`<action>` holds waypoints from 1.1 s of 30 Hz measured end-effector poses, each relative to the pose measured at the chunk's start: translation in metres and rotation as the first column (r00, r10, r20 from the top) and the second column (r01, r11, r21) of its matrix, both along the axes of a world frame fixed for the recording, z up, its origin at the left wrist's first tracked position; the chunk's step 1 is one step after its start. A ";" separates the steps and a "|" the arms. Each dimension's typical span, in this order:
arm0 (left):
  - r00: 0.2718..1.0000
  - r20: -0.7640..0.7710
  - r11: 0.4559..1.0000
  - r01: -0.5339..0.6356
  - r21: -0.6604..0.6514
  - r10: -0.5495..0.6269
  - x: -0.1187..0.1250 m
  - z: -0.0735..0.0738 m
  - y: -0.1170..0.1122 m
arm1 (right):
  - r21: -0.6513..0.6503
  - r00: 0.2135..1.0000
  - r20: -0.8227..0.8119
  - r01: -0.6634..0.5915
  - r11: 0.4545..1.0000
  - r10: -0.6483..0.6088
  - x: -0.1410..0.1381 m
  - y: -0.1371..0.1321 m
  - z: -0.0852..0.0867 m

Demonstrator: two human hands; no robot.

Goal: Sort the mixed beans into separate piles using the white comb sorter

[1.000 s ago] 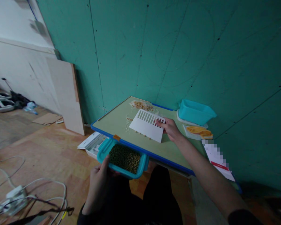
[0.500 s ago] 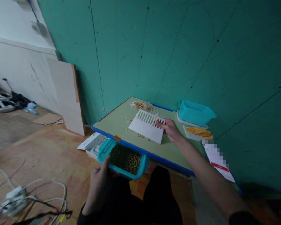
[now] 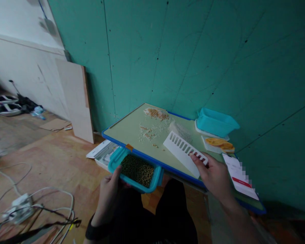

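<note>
Two full grips at the near edge

My right fingers are closed on one end of a slotted white plate, thumb across its top; it tilts over the near part of the counter, too dim for me to tell whether its lower edge touches. My left fingers clamp the left side of a teal container, thumb on the rim, the rest hidden beneath. It sits just below the near edge, open side up.

I take this for a gathering stroke's pause, with the plate as sweeper and the container as catcher. Another stroke would call for a low, flat plate and the rim snug under the edge.

The plate is smooth and stiff, with a row of rounded slots. In the container, small dark-green beans meet rounder tan beans. Farther out, fine white grains lie in a soft heap, with a tan bean pile beyond, to the left. To the far right stands a glossy teal tub, a crumpled yellow cloth-like piece nearer.
</note>
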State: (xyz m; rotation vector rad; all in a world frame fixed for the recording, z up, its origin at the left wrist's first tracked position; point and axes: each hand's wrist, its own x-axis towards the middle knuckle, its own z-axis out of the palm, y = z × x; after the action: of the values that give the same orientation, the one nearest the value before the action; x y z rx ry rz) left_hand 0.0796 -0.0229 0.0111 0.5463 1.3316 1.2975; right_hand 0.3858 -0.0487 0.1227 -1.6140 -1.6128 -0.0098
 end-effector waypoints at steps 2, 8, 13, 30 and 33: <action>1.000 0.003 1.000 0.026 0.015 -0.026 -0.001 -0.003 0.001 | 0.032 0.998 0.032 -0.046 0.998 0.045 -0.009 -0.001 -0.004; 0.999 0.029 0.999 0.022 0.030 -0.022 -0.001 -0.009 0.007 | 0.085 0.985 0.107 -0.143 0.986 0.133 -0.027 0.011 -0.008; 0.999 0.033 1.000 -0.014 0.020 0.014 0.000 -0.010 0.009 | 0.134 0.955 0.188 -0.256 0.957 0.229 -0.042 0.012 -0.008; 0.999 0.037 1.000 -0.004 0.025 0.003 -0.002 -0.007 0.009 | 0.116 0.976 0.065 -0.216 0.969 0.210 -0.052 0.054 0.001; 0.997 0.076 0.999 0.005 0.042 -0.008 -0.003 -0.013 0.009 | 0.030 0.979 -0.053 -0.197 0.980 0.198 -0.022 0.098 0.006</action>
State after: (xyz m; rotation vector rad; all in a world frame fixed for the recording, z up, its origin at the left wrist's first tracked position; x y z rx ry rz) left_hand 0.0764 -0.0143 -0.0018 0.5239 1.2413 1.3303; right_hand 0.3643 0.0489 0.1283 -1.4167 -1.7160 0.1176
